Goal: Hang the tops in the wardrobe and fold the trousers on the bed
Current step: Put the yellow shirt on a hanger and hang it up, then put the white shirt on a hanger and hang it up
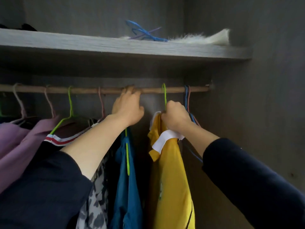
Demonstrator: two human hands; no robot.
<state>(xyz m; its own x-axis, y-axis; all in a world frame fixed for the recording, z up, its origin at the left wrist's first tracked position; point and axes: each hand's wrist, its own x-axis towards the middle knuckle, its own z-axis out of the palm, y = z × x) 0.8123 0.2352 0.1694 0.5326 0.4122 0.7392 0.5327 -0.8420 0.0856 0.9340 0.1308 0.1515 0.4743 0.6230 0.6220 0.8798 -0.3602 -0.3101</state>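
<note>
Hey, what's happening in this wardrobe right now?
A person is hanging tops. Their right hand grips the neck of a green hanger carrying a yellow top; its hook is already over the wooden rail. The left hand is up at the rail, fingers curled over it, above a blue top. A purple top hangs further left.

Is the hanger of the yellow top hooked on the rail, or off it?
On: the green hanger hooks over the rail; the right hand grips it lower down.
</note>
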